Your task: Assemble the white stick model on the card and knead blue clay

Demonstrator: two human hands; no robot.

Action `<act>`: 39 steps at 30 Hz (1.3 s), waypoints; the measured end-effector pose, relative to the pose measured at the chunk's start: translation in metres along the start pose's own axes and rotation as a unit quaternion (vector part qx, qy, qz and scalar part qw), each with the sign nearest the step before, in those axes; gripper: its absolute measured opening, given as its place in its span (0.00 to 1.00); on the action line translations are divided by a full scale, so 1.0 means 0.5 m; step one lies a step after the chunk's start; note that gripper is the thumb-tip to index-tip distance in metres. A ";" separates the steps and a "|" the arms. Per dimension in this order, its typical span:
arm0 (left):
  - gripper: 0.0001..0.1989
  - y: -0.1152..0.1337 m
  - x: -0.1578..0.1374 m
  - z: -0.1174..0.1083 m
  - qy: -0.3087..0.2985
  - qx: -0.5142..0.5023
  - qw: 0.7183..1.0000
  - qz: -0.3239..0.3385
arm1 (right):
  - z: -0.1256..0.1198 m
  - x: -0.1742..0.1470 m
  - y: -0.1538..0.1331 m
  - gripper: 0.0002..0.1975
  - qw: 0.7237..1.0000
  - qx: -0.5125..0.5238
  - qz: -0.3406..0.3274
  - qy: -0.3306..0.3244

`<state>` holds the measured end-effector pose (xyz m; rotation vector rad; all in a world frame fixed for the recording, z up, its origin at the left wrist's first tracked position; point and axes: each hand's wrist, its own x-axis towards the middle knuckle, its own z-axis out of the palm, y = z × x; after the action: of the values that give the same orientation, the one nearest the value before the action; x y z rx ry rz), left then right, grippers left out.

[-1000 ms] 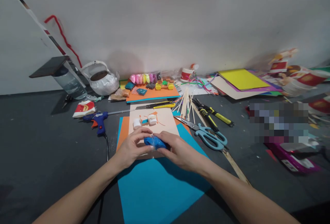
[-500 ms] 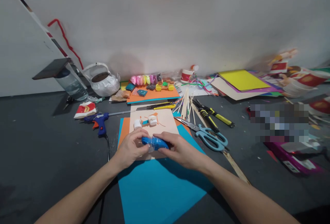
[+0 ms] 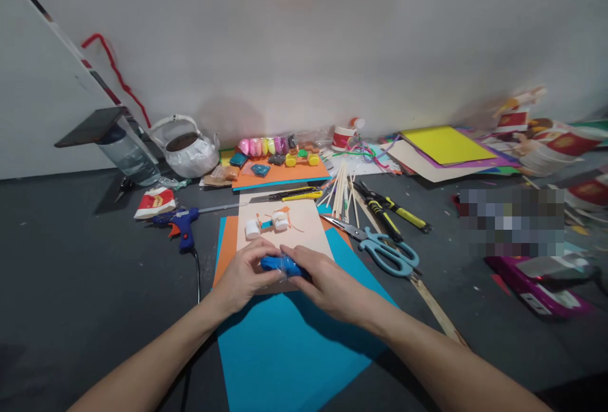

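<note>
Your left hand [image 3: 243, 274] & right hand [image 3: 327, 285] both pinch the blue clay lump [image 3: 280, 264] in its clear wrap, one at each end so it can't slip, just over the tan card [image 3: 306, 228] w/ the blue paper [image 3: 289, 349] below.

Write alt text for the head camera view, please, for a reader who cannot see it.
Both hands, the left hand and the right hand, hold a small blue lump in clear wrap over stacked sheets of coloured paper on a dark table. Scissors, a glue gun and clay pieces lie nearby.
</note>
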<state>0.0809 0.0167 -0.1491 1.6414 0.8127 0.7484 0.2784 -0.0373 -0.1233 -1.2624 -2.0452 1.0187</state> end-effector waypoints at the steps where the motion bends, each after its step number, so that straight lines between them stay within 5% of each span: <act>1: 0.09 0.002 -0.002 0.002 0.001 0.007 1.000 0.000 | 0.003 0.000 -0.001 0.18 1.000 0.002 -0.003 0.000; 16: 0.05 0.011 -0.005 -0.005 0.019 0.059 0.997 -0.035 | -0.008 0.006 0.008 0.17 1.000 0.004 -0.007 0.016; 23: 0.12 0.017 -0.005 -0.003 -0.015 0.022 0.998 -0.059 | -0.007 0.004 0.006 0.17 1.000 -0.008 -0.001 0.009; 34: 0.04 0.035 -0.012 0.011 -0.009 0.017 0.996 -0.093 | 0.010 0.001 0.004 0.16 0.995 -0.096 -0.011 -0.015; 39: 0.12 0.049 -0.008 -0.027 -0.031 -0.045 0.988 -0.146 | -0.019 0.004 0.033 0.20 0.987 -0.152 0.011 0.046</act>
<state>0.0707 0.0170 -0.1229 1.4191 0.9354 0.5181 0.2930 -0.0280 -0.1313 -1.4568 -2.1758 0.6596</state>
